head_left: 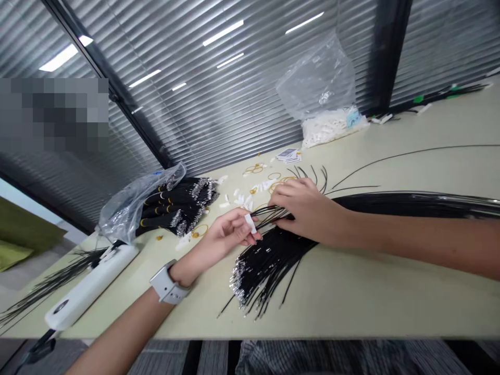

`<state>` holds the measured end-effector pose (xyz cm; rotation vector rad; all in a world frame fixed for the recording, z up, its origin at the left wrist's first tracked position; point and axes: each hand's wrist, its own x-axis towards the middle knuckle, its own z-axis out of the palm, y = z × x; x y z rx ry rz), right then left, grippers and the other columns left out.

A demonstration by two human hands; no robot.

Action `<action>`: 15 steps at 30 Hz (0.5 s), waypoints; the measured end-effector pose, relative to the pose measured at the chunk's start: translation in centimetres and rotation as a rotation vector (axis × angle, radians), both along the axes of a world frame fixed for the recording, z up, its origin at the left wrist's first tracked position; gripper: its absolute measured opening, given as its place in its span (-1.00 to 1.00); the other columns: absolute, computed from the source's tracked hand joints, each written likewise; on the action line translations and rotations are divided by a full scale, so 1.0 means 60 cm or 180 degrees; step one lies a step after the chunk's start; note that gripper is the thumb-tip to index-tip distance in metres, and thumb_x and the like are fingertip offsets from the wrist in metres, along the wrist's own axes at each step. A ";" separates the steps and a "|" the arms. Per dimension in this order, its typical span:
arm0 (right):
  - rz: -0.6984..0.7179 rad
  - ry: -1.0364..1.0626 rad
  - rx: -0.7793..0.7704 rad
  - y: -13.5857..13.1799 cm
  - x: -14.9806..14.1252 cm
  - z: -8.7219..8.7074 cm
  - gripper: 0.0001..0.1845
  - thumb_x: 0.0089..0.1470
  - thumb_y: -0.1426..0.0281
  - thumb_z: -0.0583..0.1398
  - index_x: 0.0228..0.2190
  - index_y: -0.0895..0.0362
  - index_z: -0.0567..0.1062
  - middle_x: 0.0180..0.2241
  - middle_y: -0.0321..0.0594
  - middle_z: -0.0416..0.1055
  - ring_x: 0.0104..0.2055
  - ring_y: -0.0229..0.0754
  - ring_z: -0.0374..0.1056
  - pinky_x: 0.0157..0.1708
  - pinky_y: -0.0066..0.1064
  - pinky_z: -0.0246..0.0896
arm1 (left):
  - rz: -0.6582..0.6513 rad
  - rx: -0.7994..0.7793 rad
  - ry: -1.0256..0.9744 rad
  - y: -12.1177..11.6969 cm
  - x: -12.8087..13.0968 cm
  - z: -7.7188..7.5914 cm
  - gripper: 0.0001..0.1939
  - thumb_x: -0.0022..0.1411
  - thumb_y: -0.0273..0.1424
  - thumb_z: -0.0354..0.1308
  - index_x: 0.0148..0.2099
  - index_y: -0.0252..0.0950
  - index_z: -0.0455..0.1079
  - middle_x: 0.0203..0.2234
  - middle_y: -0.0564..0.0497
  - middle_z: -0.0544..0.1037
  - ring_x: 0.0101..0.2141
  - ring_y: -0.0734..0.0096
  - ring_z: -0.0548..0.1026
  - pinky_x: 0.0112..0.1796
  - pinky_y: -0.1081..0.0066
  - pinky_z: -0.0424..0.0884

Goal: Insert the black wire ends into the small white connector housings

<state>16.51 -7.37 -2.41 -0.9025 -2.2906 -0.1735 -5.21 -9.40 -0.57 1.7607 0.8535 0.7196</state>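
A thick bundle of thin black cables (273, 255) with metal tips lies across the pale table (351, 297). My left hand (228, 234), with a grey watch on the wrist, pinches a small white plastic piece (250, 223) at the ends of a few cables. My right hand (308, 208) rests on top of the bundle, fingers closed around several cable ends that reach toward the white piece.
A clear bag with bundled black cables (172, 205) lies at the left. Loose white pieces and yellow rubber bands (258, 182) are scattered behind my hands. A bag of white pieces (328, 109) stands at the back. A white device (91, 286) lies near the left edge.
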 end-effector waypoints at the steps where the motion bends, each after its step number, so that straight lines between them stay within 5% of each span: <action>1: 0.0063 0.0029 -0.0261 0.009 0.004 0.009 -0.88 -0.02 0.38 0.15 -0.38 0.16 0.41 -0.33 -0.23 0.35 -0.20 -0.14 0.22 -0.17 -0.26 -0.01 | 0.0045 0.0129 0.0068 0.000 0.000 0.000 -0.77 0.25 -0.30 0.02 -0.11 -0.35 0.24 -0.37 -0.06 0.48 -0.40 0.55 0.43 -0.34 0.51 0.36; 6: 0.0079 0.0816 -0.1096 0.057 0.031 0.081 -0.73 -0.04 0.21 0.17 -0.43 0.18 0.42 -0.44 -0.26 0.37 -0.39 -0.26 0.24 -0.40 -0.41 0.04 | 0.0383 0.0929 0.0724 -0.011 0.013 0.009 -0.68 0.26 -0.23 -0.01 -0.01 -0.29 0.21 -0.16 -0.08 0.41 -0.12 0.40 0.37 -0.09 0.36 0.31; 11: -0.0210 0.0976 -0.0935 0.092 0.061 0.145 -0.68 -0.03 0.17 0.17 -0.51 0.21 0.38 -0.55 -0.26 0.28 -0.47 -0.29 0.18 -0.47 -0.42 -0.03 | 0.0526 0.1747 0.1824 -0.037 0.058 0.041 -0.55 0.25 -0.11 -0.08 0.10 -0.23 0.13 0.03 -0.06 0.28 0.05 0.28 0.23 0.06 0.24 0.14; 15: -0.0459 0.0821 -0.0678 0.101 0.064 0.163 -0.66 -0.01 0.18 0.17 -0.58 0.20 0.32 -0.60 -0.29 0.22 -0.53 -0.33 0.11 -0.52 -0.43 -0.09 | 0.0764 0.1900 0.1817 -0.038 0.115 0.067 -0.43 0.25 0.00 -0.19 0.17 -0.23 0.02 0.10 -0.09 0.20 0.09 0.23 0.18 0.00 0.24 0.21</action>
